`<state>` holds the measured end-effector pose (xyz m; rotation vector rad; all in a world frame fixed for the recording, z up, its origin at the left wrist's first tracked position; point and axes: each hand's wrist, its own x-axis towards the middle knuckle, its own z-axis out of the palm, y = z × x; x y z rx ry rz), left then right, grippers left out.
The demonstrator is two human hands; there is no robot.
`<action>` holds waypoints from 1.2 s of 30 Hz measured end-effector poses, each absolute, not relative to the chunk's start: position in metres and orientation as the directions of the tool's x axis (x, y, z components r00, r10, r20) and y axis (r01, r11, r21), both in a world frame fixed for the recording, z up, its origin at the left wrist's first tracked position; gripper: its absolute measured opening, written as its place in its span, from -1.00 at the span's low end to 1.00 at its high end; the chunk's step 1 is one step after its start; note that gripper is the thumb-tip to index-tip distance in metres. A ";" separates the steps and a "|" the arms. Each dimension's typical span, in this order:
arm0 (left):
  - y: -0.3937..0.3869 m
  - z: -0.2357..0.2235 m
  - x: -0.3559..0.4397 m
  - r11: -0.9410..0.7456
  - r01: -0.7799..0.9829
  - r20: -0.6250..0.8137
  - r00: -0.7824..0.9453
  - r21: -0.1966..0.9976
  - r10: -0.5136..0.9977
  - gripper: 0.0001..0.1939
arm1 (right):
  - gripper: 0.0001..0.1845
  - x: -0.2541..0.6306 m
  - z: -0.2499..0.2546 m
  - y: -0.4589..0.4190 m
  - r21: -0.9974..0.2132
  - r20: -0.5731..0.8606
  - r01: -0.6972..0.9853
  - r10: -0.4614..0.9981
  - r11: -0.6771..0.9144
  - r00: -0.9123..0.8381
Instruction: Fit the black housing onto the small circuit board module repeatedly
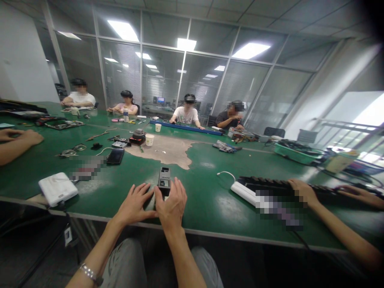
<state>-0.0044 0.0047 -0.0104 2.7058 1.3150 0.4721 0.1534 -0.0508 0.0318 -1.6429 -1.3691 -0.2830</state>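
A small grey box-shaped electronic module with openings in its top stands on the green table in front of me. My right hand is wrapped round its near end, thumb on the left side and fingers along the right. Part of the module's near end is hidden by this hand. Just to the left, my left hand has its fingers stretched out and spread, low over the tabletop. Its fingertips come close to the module's left side; whether they touch it I cannot tell.
A white power bank lies left, near a black phone-like device. Paper cups stand beyond the module. To the right are a white strip-shaped device, a long black part under another person's hands, and a green basket. Several people sit around.
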 end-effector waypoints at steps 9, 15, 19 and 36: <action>0.006 -0.011 -0.005 -0.625 0.752 0.233 0.582 0.210 0.779 -0.05 | -0.39 0.186 0.029 -0.059 -0.491 0.712 0.870 0.595 0.041 0.373; 0.008 -0.013 -0.004 -0.619 0.758 0.232 0.576 0.207 0.784 -0.07 | -0.43 0.202 0.000 -0.069 -0.470 0.641 0.881 0.663 -0.058 0.386; 0.007 -0.011 -0.004 -0.617 0.762 0.225 0.577 0.198 0.785 -0.07 | -0.45 0.202 -0.010 -0.072 -0.474 0.594 0.876 0.700 -0.095 0.397; 0.008 -0.013 -0.004 -0.618 0.762 0.233 0.576 0.195 0.784 -0.05 | -0.42 0.205 -0.012 -0.079 -0.438 0.514 0.886 0.766 -0.152 0.386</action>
